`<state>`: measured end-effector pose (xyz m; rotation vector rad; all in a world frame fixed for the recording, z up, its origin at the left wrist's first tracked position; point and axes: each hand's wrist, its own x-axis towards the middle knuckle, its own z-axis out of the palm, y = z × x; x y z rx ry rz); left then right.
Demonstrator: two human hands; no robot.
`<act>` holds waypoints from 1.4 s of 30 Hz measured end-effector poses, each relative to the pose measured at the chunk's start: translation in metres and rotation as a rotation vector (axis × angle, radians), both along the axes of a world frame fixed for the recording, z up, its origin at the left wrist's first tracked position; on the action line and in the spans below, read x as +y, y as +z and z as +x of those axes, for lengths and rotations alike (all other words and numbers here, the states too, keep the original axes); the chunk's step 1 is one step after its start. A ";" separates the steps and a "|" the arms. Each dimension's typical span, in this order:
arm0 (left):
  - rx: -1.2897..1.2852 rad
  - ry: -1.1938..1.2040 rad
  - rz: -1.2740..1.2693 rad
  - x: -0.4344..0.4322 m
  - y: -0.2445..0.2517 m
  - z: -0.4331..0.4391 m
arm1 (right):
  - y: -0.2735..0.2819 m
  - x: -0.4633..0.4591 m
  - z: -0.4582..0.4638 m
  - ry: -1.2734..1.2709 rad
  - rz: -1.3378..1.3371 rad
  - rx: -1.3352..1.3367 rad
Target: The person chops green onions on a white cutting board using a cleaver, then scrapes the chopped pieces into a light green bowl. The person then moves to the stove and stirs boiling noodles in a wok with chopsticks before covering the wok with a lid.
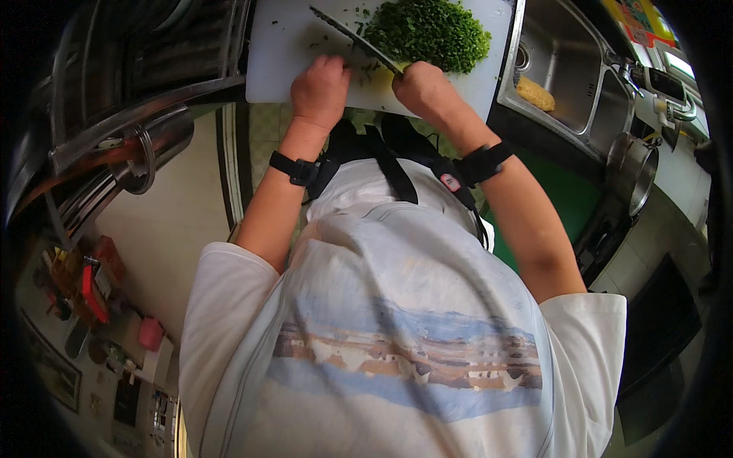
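My right hand [424, 89] grips a kitchen knife [361, 43] by its handle, most of which the hand covers. The blade slants up and to the left over a white cutting board [275, 57], with green bits clinging to it. Beyond the knife, a heap of finely chopped green leaves or stalks [432, 34] lies on the board, and loose scraps are scattered to its left. My left hand [320, 91] is curled at the board's near side, left of the knife. Its fingertips are hidden, so I cannot see whether it holds anything.
A steel sink [564, 68] adjoins on the right, with a tan sponge-like object [535, 94] inside and a faucet [678, 109] behind. A metal pot [633, 172] stands nearer me. At left are a metal rack [149, 109] and another steel pot [172, 134].
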<state>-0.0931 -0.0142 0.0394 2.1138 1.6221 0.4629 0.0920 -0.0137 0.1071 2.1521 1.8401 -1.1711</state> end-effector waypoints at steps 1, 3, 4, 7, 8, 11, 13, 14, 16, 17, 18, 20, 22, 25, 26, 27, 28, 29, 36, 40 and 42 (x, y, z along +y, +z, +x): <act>-0.007 0.018 -0.019 0.000 0.000 -0.003 | -0.003 0.000 -0.002 0.003 -0.019 -0.046; -0.038 0.035 -0.011 0.000 0.001 -0.012 | -0.007 -0.001 0.000 0.011 0.052 0.020; -0.087 0.040 0.009 0.002 0.002 -0.017 | -0.007 -0.002 0.004 0.000 0.023 0.045; -0.140 0.038 -0.020 0.003 0.007 -0.028 | -0.006 -0.011 0.011 -0.014 0.025 0.150; -0.114 0.027 -0.037 0.005 0.008 -0.029 | -0.006 -0.016 0.012 0.007 0.041 0.167; -0.080 -0.025 -0.096 0.012 0.013 -0.022 | -0.004 -0.025 0.011 -0.011 0.060 0.141; -0.085 -0.050 -0.115 0.015 0.019 -0.016 | 0.002 -0.029 0.015 -0.049 0.087 0.144; -0.095 -0.055 -0.111 0.017 0.023 -0.013 | 0.005 -0.029 0.017 -0.198 0.052 0.234; -0.134 -0.090 -0.043 0.021 0.032 -0.007 | 0.021 -0.030 0.039 -0.601 -0.205 0.568; -0.161 -0.123 0.018 0.022 0.038 -0.003 | 0.030 -0.033 0.050 -0.813 -0.343 0.705; -0.170 -0.149 0.030 0.023 0.043 0.003 | 0.040 -0.039 0.062 -0.829 -0.354 0.932; -0.116 -0.350 0.174 0.021 0.052 0.017 | 0.051 -0.046 0.077 -0.960 -0.421 1.102; -0.057 -0.514 0.287 0.012 0.059 0.036 | 0.056 -0.057 0.083 -1.052 -0.435 1.287; -0.028 -0.664 0.419 -0.001 0.064 0.060 | 0.053 -0.074 0.080 -1.134 -0.447 1.483; -0.050 -0.677 0.424 -0.003 0.064 0.066 | 0.052 -0.079 0.079 -1.147 -0.450 1.520; -0.073 -0.693 0.433 -0.004 0.062 0.071 | 0.051 -0.084 0.078 -1.161 -0.456 1.563; -0.016 -0.687 0.452 -0.002 0.060 0.074 | 0.051 -0.089 0.077 -1.154 -0.474 1.600; 0.005 -0.675 0.467 0.000 0.057 0.077 | 0.051 -0.093 0.077 -1.121 -0.463 1.597; -0.020 -0.485 0.440 0.016 0.052 0.078 | 0.055 -0.106 0.081 -1.174 -0.405 1.513; -0.072 -0.562 0.523 0.014 0.066 0.086 | 0.057 -0.106 0.090 -1.113 -0.416 1.474; -0.049 -0.621 0.568 0.005 0.073 0.094 | 0.059 -0.105 0.095 -1.061 -0.422 1.461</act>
